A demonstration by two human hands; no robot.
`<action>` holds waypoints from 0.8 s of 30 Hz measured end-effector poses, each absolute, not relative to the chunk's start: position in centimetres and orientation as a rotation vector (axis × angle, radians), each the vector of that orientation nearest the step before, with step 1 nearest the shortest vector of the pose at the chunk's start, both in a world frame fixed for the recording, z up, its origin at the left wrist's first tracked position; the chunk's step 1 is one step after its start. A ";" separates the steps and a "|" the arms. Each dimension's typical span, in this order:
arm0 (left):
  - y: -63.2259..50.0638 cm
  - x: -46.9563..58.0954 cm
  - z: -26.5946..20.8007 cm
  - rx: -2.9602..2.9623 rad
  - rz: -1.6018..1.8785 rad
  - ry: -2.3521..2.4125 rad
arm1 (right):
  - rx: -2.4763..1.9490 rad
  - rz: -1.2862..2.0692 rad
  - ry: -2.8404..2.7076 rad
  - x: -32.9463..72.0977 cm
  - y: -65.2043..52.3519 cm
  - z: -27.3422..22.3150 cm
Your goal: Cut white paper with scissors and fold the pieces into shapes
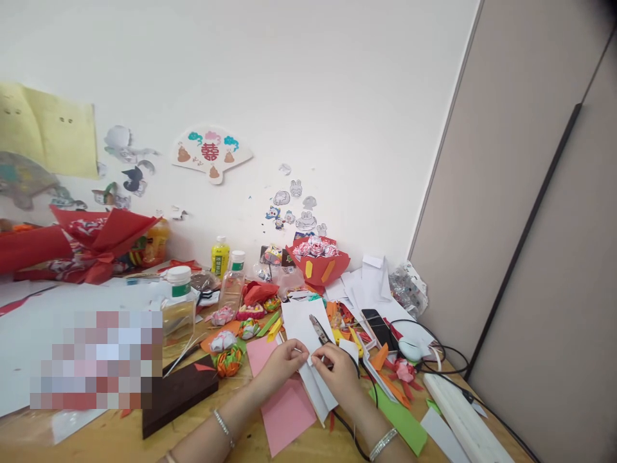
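Observation:
My left hand [288, 360] and my right hand [335, 372] meet fingertip to fingertip over a stack of white paper [301, 319]. Both are closed in a pinch. Whatever lies between the fingers is too small to make out. Just beyond my right fingers, a grey pointed tool [318, 329] rests on the white paper. Pink paper sheets [289, 415] lie under and beside my left wrist. A green paper sheet [398, 418] is to the right of my right forearm.
A dark brown block [180, 399] lies left of my left arm. Behind it stand a clear jar [178, 312] and a yellow bottle [220, 257]. A red-wrapped bouquet [319, 263] is by the wall. A phone [380, 329], black cables and a white power strip [467, 418] are right.

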State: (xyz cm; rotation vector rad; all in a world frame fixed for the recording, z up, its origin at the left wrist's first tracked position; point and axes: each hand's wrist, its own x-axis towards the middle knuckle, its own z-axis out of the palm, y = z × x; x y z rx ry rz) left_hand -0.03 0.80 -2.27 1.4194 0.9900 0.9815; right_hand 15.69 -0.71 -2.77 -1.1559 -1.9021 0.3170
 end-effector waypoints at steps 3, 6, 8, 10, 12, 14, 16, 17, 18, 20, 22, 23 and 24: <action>1.1 -0.1 -2.6 1.456 0.977 1.015 | -1.156 0.339 -1.895 15.6 -0.6 -2.9; 1.0 -0.1 -2.6 1.511 0.963 1.060 | -1.155 0.372 -1.880 15.6 -0.6 -2.9; 1.0 -0.2 -2.5 1.564 0.957 1.085 | -1.160 0.399 -1.866 15.6 -0.6 -2.9; 1.0 -0.2 -2.4 1.614 0.963 1.094 | -1.166 0.421 -1.853 15.6 -0.6 -2.9; 1.0 -0.2 -2.4 1.650 0.974 1.095 | -1.171 0.440 -1.838 15.5 -0.6 -2.9; 1.0 -0.2 -2.4 1.678 0.985 1.106 | -1.171 0.460 -1.830 15.5 -0.6 -3.0; 0.9 -0.2 -2.4 1.686 0.992 1.113 | -1.167 0.484 -1.822 15.5 -0.5 -3.0; 0.9 -0.2 -2.3 1.683 0.994 1.114 | -1.163 0.496 -1.819 15.5 -0.4 -3.1; 0.9 -0.1 -2.3 1.678 0.994 1.110 | -1.160 0.506 -1.815 15.5 -0.4 -3.1; 0.8 -0.1 -2.2 1.665 0.989 1.103 | -1.158 0.521 -1.804 15.5 -0.3 -3.3; 0.8 0.0 -2.2 1.656 0.984 1.098 | -1.160 0.531 -1.798 15.5 -0.1 -3.4; 0.7 0.0 -2.2 1.649 0.983 1.096 | -1.161 0.537 -1.794 15.5 -0.1 -3.5; 0.7 0.1 -2.2 1.643 0.983 1.094 | -1.161 0.543 -1.791 15.5 -0.1 -3.5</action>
